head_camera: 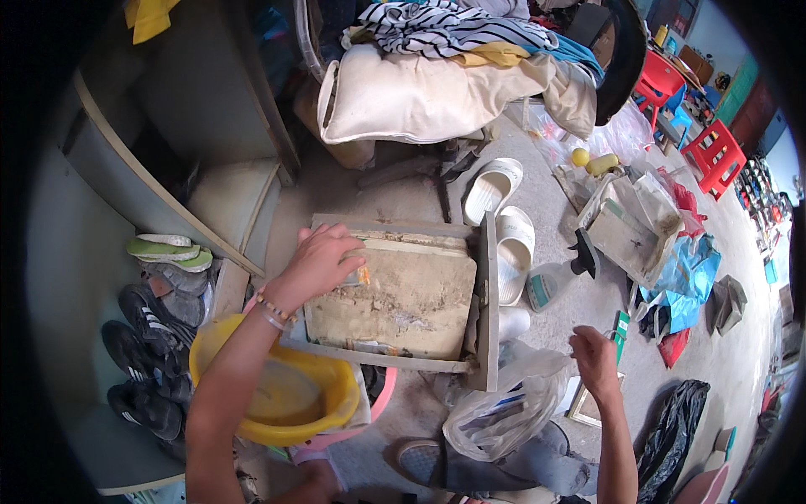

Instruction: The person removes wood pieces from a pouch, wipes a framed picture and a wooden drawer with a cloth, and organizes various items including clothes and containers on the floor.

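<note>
A dirty wooden drawer lies before me, its inside holding a stained, flat board-like piece and scraps of debris. My left hand, with a beaded bracelet at the wrist, grips the drawer's far left corner. My right hand hovers over the floor to the right, fingers curled; nothing shows in it. Close by it are a narrow green box and a clear plastic bag with things inside. A yellow plastic basin sits under my left forearm, partly below the drawer's near edge.
White slippers and a spray bottle stand beyond the drawer. Black shoes fill the open cabinet at left. A cream cushion sits ahead under clothes. A grimy tray, bags and red stools are at right.
</note>
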A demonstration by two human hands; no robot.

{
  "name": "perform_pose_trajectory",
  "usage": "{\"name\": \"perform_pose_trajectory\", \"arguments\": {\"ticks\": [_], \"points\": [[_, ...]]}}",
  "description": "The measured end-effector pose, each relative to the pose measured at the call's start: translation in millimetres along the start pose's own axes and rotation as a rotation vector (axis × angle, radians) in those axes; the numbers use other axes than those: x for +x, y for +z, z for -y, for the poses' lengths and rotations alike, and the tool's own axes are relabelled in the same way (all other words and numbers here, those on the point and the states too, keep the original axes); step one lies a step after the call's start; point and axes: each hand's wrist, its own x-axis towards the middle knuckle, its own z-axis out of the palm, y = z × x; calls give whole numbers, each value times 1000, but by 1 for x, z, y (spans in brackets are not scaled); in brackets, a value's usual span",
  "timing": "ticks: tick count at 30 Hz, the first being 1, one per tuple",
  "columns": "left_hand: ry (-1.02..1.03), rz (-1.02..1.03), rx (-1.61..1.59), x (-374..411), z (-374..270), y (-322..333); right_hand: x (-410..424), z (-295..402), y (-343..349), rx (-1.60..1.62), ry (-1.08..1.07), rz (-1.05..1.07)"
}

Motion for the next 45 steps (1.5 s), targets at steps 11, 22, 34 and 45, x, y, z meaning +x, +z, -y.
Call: {"name": "perform_pose_trajectory", "arguments": {"ticks": [11,22,34,45], "points": [[168,61,18,-60,-44,-63,-1,101,44,-15,-377,130],[269,-30,165,-94,-57,-64,-13,96,55,77,-278,157],[294,-60,172,-109,-68,-64,86,118,102,-76,-571,287],[235,-17,227,-114,-68,-62,152,103,193,-810,-677,283]]}}
